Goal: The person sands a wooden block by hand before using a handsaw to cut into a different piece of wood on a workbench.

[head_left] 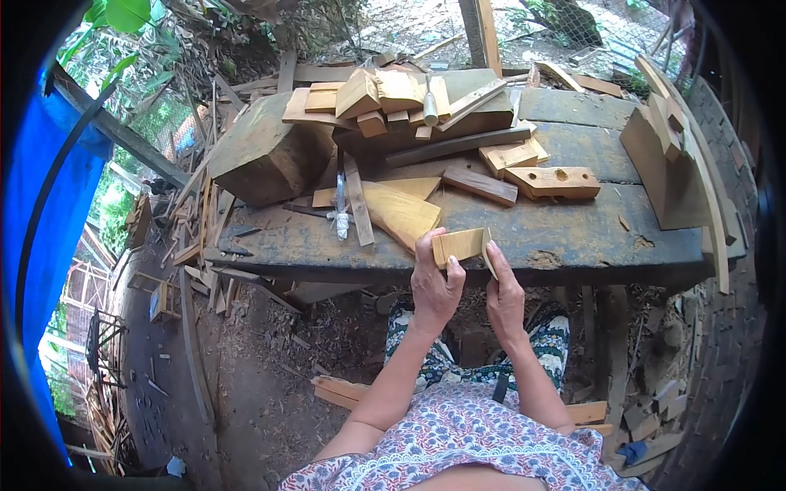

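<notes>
My left hand [436, 285] is closed round a small pale wooden block [458, 245], thumb on the near face and fingers behind its left end. In my right hand [505, 301] is a thin, curved tan piece [489, 254], pinched upright against the block's right end; whether it is sandpaper or a wood slip I cannot tell. Both hands are at the near edge of a worn workbench [573, 229]. Just beyond the block, a broad yellowish wooden piece [397, 211] lies on the bench.
A tool with a white-wrapped handle [341, 222] lies to the left beside a narrow wood strip [358, 200]. Behind it sits a large timber block [270, 151]. Offcuts are heaped at the back, near a board with holes [554, 182]. Long curved planks [696, 172] lean at the right.
</notes>
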Available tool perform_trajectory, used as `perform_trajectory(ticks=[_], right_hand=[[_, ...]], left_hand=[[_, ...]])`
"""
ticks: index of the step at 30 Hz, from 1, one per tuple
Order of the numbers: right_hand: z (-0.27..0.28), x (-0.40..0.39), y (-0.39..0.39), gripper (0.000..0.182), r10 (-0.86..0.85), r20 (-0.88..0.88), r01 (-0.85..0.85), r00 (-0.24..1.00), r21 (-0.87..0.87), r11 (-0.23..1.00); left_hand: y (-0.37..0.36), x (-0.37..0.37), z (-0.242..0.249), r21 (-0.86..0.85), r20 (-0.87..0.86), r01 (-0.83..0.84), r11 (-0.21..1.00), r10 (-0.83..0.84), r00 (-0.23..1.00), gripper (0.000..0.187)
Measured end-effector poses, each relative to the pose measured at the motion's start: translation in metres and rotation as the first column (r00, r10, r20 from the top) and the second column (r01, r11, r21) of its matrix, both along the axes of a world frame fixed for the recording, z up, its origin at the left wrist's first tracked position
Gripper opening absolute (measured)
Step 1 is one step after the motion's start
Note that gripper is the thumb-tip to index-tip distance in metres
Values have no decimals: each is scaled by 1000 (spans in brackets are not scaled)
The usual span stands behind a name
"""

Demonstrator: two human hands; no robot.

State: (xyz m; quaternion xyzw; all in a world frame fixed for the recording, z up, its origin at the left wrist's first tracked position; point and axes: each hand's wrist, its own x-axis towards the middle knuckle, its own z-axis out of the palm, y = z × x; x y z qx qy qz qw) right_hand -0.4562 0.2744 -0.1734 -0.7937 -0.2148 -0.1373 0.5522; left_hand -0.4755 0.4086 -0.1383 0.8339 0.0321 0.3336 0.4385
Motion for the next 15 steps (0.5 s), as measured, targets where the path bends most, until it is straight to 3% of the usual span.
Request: perform_trajectory(ticks=[2,3,7,14,15], right_hand=[[-24,9,0,59,-59,-117,52,991,-67,996],[-31,15,-3,60,-73,-280,40,957,-123,992],[-36,13,-11,60,-41,-356,-6,934,-129,992],[-33,9,-8,59,-32,-302,3,953,-94,996],[-28,10,-7,58,-28,-209,11,977,-81,997]], left_hand=[[1,1,1,-7,-11,5,1000,-5,1000,44],[2,0,0,-14,-25,8,1000,-9,1000,44],[1,-1,-1,31,39,-1,1000,0,999,43],[1,-2,4,-7,-11,13,1000,-13,1000,42],[2,-2,5,6,-9,20,1000,-20,1000,43]])
